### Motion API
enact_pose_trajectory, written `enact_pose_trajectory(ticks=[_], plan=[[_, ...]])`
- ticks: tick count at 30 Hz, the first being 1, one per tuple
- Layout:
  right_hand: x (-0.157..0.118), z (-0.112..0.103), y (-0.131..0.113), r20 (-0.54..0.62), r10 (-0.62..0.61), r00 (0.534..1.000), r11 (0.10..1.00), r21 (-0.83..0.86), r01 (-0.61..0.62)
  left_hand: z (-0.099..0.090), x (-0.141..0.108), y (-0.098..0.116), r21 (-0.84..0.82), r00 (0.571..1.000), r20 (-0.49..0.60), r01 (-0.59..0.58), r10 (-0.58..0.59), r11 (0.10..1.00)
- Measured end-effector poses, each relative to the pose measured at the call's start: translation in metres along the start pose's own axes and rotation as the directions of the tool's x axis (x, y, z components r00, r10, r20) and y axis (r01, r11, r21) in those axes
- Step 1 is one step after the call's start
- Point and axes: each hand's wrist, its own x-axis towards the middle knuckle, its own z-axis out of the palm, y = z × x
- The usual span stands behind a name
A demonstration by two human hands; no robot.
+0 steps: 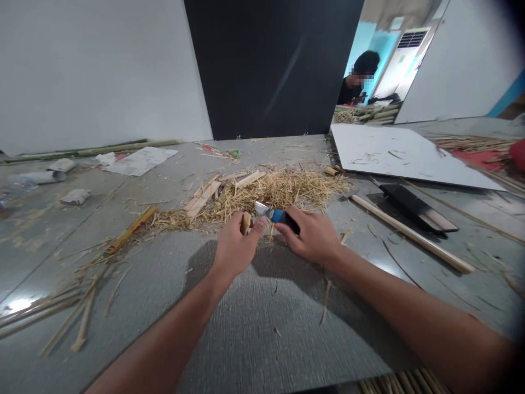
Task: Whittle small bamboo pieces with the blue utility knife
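My right hand (309, 230) is closed around the dark handle of a blue-collared utility knife (279, 215). Its short, pale blade points left, toward my other hand. Between the fingers of my left hand (238, 243) is a small yellowish piece of bamboo (245, 223), mostly covered by the fingers. The blade tip is close to the left thumb; whether it touches the bamboo piece I cannot tell. Both hands are over the near edge of a heap of straw-coloured shavings (287, 189).
Flat wood strips (205, 198) lie in the shavings. Left is a yellow tool (131, 230); right are a long-handled tool (410, 234) and a black, broad-bladed object (414, 205). A white board (402, 153) lies behind them. Another person (361, 79) sits beyond a dark panel (274, 65).
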Motion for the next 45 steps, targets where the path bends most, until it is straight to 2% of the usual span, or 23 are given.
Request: enact_pose_trajectory(ticks=[3,5,7,9,12,16,26,32,38,45], plan=[[0.005,-0.002,0.010,-0.075,0.129,0.989,0.992,0.021,-0.128,-0.002,0.002,-0.004,-0.031,0.999,-0.041,0.021,-0.022,0.999],[0.007,-0.003,0.016,-0.101,0.134,0.986,0.991,0.017,-0.133,-0.003,0.004,-0.007,-0.061,0.998,-0.041,0.038,-0.041,0.997],[0.007,-0.003,0.016,-0.075,0.098,0.992,0.995,0.028,-0.096,-0.004,0.005,-0.010,-0.078,0.998,0.004,0.069,-0.068,0.995],[0.003,-0.002,0.010,0.004,0.008,1.000,0.999,0.041,-0.008,-0.004,0.004,-0.012,-0.101,0.994,0.079,0.083,-0.075,0.991],[-0.003,0.001,-0.003,0.122,-0.130,0.984,0.990,0.073,0.122,-0.002,0.001,-0.011,-0.154,0.983,0.179,0.073,-0.045,0.985],[-0.006,0.000,-0.011,0.169,-0.170,0.971,0.982,0.116,0.152,-0.001,-0.003,-0.008,-0.165,0.973,0.233,0.044,-0.004,0.985],[-0.005,0.001,-0.006,0.217,-0.176,0.960,0.974,0.179,0.138,0.002,-0.002,-0.012,-0.134,0.970,0.228,-0.048,0.078,0.990],[-0.005,0.000,-0.005,0.228,-0.211,0.950,0.955,0.255,0.151,-0.001,-0.005,-0.010,-0.172,0.964,0.221,-0.109,0.146,0.979],[-0.004,-0.002,-0.003,0.226,-0.245,0.943,0.942,0.284,0.176,-0.002,-0.007,-0.009,-0.111,0.962,0.193,-0.175,0.194,0.978],[-0.003,-0.003,0.002,0.210,-0.287,0.935,0.938,0.261,0.229,-0.002,-0.007,-0.012,-0.048,0.959,0.193,-0.201,0.207,0.978]])
